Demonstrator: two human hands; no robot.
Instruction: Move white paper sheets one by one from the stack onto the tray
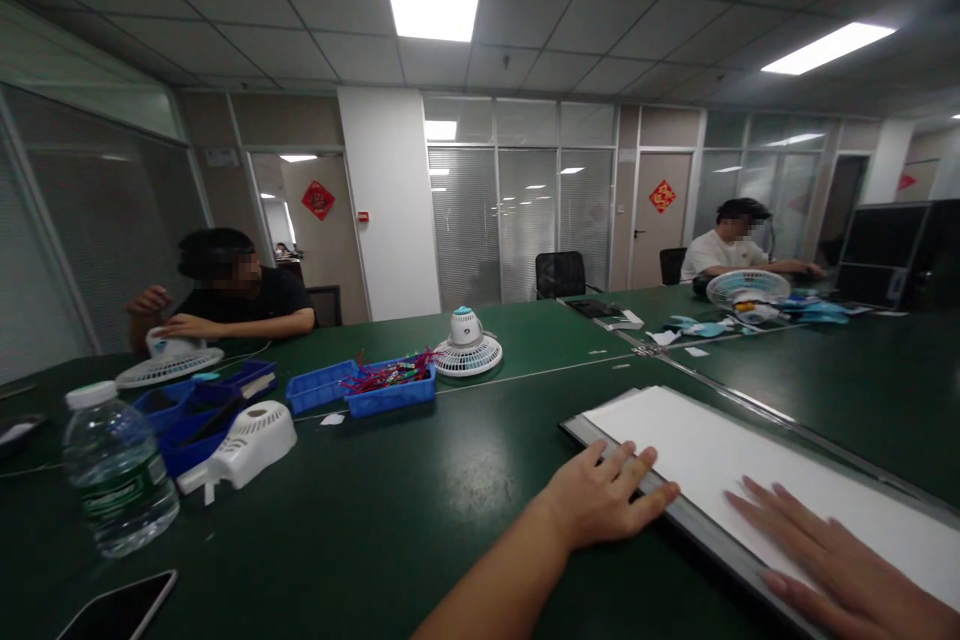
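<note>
A: Where are the hands right now?

B: Both lie flat with fingers spread, no grip on anything. The left hand (609, 498) rests across the near edge of the large flat white panel with a thin grey metal frame (757, 480), palm half on the dark green tabletop (390, 510). The right hand (832, 560) lies wholly on the white face, near the lower right corner of the view.

A: And the panel itself?

B: It lies flat on the tabletop, running away to the right, just in front of the person.

A: How would you handle it well from here?

B: I'd judge that flat palms are the right choice: pressure spread wide, not fingertips digging into the white face. If it is to slide, push evenly with both hands so it doesn't skew, and keep the left fingers from catching under the frame.

A: Anything close by to mind?

B: The white plastic fan housing (244, 445) beside the blue plastic trays (360, 385) sits well apart to the left, along with a clear plastic water bottle (116, 480). Two other people work at the far side.
</note>
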